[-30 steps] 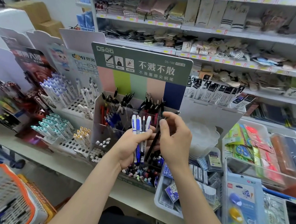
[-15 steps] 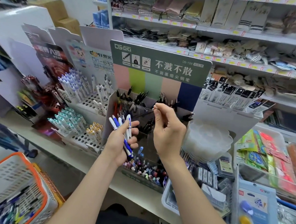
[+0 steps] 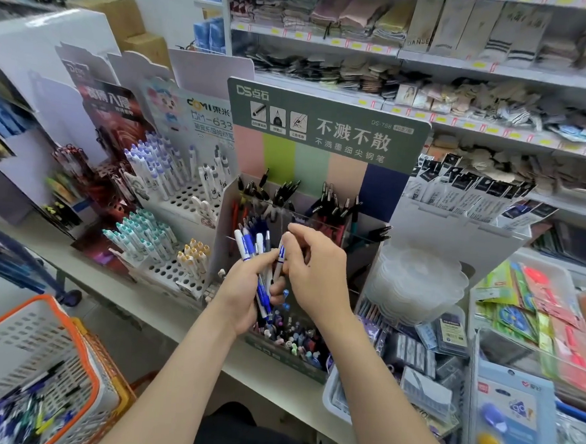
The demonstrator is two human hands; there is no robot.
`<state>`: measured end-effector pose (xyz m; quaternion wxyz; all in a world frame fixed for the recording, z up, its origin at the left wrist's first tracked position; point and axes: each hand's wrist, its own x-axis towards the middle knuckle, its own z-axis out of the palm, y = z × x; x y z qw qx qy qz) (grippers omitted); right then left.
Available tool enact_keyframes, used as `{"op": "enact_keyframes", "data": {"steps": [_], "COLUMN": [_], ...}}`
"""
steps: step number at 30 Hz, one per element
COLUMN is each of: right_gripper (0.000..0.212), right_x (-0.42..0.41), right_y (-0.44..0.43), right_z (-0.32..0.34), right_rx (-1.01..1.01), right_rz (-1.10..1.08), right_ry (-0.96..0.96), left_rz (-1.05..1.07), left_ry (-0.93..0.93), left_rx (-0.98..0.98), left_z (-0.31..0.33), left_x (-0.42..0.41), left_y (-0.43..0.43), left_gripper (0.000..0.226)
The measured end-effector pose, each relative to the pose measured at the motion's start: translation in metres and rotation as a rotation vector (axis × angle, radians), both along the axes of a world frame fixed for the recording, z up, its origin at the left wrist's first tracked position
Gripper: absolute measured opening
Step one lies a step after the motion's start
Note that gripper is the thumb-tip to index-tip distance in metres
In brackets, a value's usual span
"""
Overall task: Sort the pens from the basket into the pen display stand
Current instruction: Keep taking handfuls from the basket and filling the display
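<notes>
The pen display stand has a dark green header card. On it I can read "DS点石", the big white words "不溅不散", under them "不溅墨细尖钢笔", and the small code "DS-758". Below the header there are stripes of pink, lime, pale green, peach and navy. The pockets of the stand are of clear plastic. The far pockets hold black pens, and one pocket on the left holds red and blue ones.

To the left stands a white cardboard stand with round holes, printed "DOMI 東米" and "DM-633".

In front of the green stand, the left hand grips a bundle of pens. They are slim and smooth, with white barrels and blue grips and caps, and they fan upward. The right hand touches this bundle and pinches the top of one white pen with blue print between thumb and fingers.

The basket is near on the left. It is of white plastic lattice with an orange rim, and many more pens lie inside, blurred.
</notes>
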<state>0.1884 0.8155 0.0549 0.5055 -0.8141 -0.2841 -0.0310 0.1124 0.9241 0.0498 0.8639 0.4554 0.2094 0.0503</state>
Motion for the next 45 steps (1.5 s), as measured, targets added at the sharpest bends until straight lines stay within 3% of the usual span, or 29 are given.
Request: {"op": "enact_keyframes", "data": {"steps": [5, 9, 15, 25, 29, 33, 36, 41, 45], "right_gripper": [0.013, 0.015, 0.016, 0.012, 0.012, 0.012, 0.014, 0.020, 0.011], "right_x": [-0.009, -0.020, -0.029, -0.045, -0.046, -0.048, -0.048, -0.058, -0.061], "right_y": [-0.018, -0.020, -0.008, 0.048, 0.073, 0.086, 0.089, 0.096, 0.103], "right_z": [0.014, 0.014, -0.001, -0.038, -0.056, -0.067, -0.064, -0.028, -0.016], "right_rx": [0.196, 0.371, 0.416, 0.190, -0.015, -0.272, -0.350, -0.093, 0.021], "right_rz": [-0.008, -0.149, -0.158, -0.014, 0.022, -0.038, -0.059, -0.007, -0.100], "right_ry": [0.178, 0.059, -0.020, -0.019, -0.012, -0.154, -0.198, 0.234, 0.334], "left_rz": [-0.036, 0.134, 0.374, 0.427, 0.381, 0.287, 0.237, 0.037, -0.054], "left_ry": [0.007, 0.060, 0.143, 0.113, 0.116, 0.153, 0.188, 0.191, 0.157], "left_rx": [0.080, 0.070, -0.084, -0.172, -0.226, -0.191, -0.160, -0.037, -0.006], "left_z": [0.003, -0.003, -0.029, -0.046, -0.050, -0.043, -0.041, -0.032, -0.018], "left_x": [-0.001, 0.000, -0.010, -0.031, -0.035, -0.041, -0.042, -0.039, -0.034], "left_y": [-0.009, -0.004, 0.022, 0.072, 0.091, 0.103, 0.109, 0.118, 0.114], "left_gripper": [0.031, 0.030, 0.013, 0.019, 0.025, 0.027, 0.028, 0.036, 0.028]}}
